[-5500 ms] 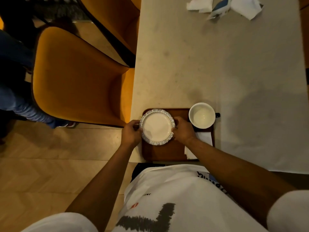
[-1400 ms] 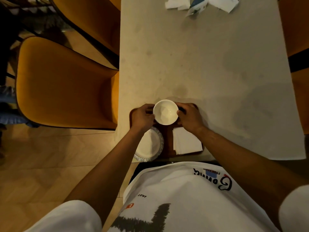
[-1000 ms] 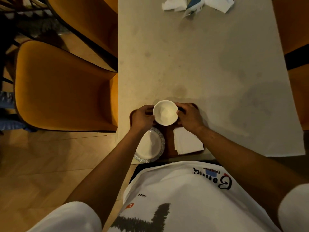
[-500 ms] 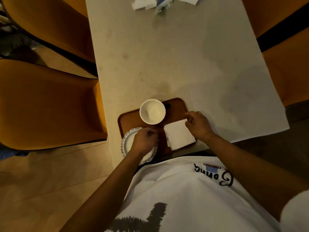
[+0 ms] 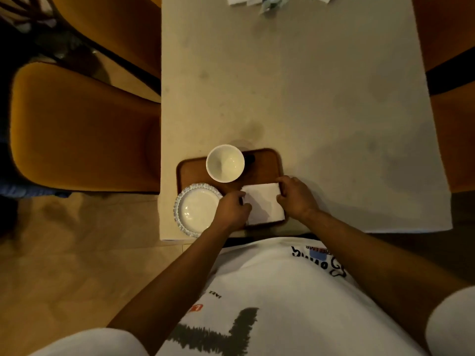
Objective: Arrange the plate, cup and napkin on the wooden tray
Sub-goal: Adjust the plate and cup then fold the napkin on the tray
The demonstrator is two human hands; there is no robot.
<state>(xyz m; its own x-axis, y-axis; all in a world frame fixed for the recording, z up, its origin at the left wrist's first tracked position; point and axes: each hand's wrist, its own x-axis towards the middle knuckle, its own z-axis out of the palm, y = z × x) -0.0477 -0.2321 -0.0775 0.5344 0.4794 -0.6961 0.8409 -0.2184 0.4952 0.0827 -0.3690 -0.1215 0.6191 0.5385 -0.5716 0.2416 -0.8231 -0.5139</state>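
Note:
The wooden tray (image 5: 264,165) lies at the table's near edge. A white cup (image 5: 225,163) with a dark handle stands upright on its far side. The white plate (image 5: 196,209) with a ruffled blue rim rests on the near left corner and overhangs the tray's left edge. A folded white napkin (image 5: 264,204) lies on the near right part of the tray. My left hand (image 5: 232,210) pinches the napkin's left edge. My right hand (image 5: 295,196) holds its right edge, fingers curled over the far right corner.
The pale table (image 5: 295,98) stretches away beyond the tray. Crumpled white papers and a blue-white packet (image 5: 270,1) lie at its far end. Orange chairs (image 5: 82,132) stand to the left and others to the right (image 5: 452,34). Wooden floor lies at the lower left.
Both hands let go of the cup, which now stands on the tray's far side. My left hand passed over the plate to the napkin, and both hands now hold the napkin's edges.

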